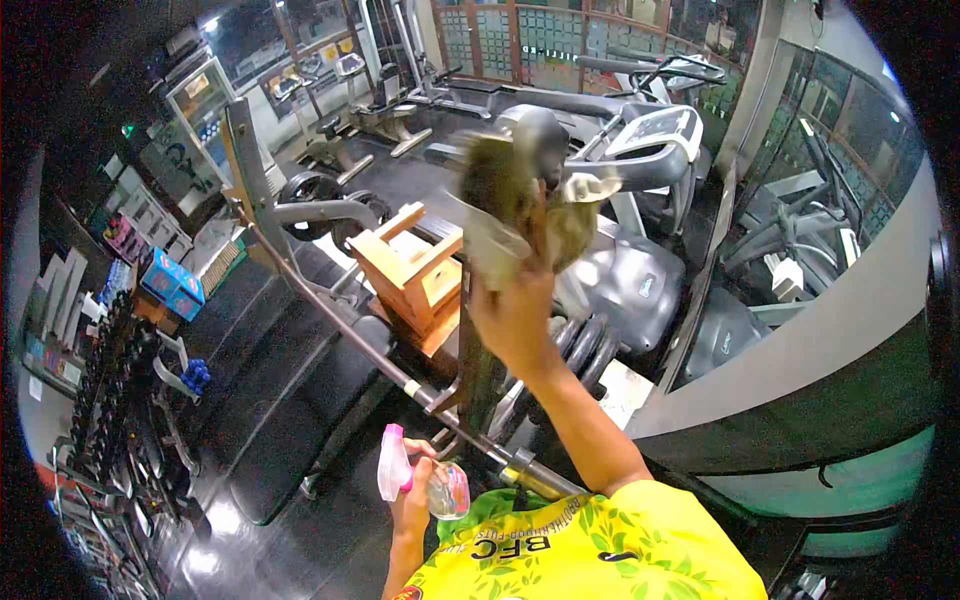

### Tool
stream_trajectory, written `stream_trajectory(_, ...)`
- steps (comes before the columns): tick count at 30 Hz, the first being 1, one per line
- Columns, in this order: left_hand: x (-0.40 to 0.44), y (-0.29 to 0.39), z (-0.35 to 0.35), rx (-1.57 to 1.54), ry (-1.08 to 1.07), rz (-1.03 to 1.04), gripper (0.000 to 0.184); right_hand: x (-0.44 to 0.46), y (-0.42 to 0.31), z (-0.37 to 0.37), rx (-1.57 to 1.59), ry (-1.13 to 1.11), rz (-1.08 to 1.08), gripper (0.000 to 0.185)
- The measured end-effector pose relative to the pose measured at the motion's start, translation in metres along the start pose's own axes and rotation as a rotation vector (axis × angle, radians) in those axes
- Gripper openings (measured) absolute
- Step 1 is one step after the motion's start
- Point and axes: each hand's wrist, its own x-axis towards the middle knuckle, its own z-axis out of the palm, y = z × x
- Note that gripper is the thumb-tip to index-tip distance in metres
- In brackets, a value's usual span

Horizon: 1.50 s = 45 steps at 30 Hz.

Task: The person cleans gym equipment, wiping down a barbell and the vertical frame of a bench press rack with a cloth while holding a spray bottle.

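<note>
Low in the view, my left hand point(413, 498) is closed around a clear spray bottle point(450, 492) with a pink and white trigger head. My right hand point(515, 315) is raised in front of me, its fingers wrapped in a cloth point(575, 225) that looks greenish-brown and pale. Motion smears the cloth and partly hides the fingers. The cloth is up against the top of a dark upright post point(477, 370) of a gym rack; I cannot make out exactly where they touch. A metal barbell point(355, 345) runs diagonally across the rack below that hand.
A wooden box point(415, 285) stands behind the barbell. Black weight plates point(590, 345) hang below my right forearm. Beyond is a treadmill point(650, 145). Dumbbells point(95, 390) line the left side, near a blue box point(172, 283). A mirror point(800, 230) covers the right wall.
</note>
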Motion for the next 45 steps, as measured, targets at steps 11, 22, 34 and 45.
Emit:
stream_trajectory(11,0.004,0.002,0.004,0.097,-0.03,-0.002,0.018,-0.112,-0.018,0.013,0.028,-0.279,0.192,0.053)
stream_trajectory(22,0.0,0.009,0.019,-0.081,-0.067,0.014,0.017,-0.231,-0.017,-0.003,0.297,-0.681,0.416,0.048)
stream_trajectory(34,-0.002,0.012,0.016,-0.003,-0.021,0.049,0.017,-0.119,0.025,-0.064,0.23,-0.88,0.111,0.044)
stream_trajectory(45,-0.003,0.006,0.007,-0.001,-0.009,0.063,0.017,-0.029,0.016,-0.105,-0.179,-1.175,0.11,0.03)
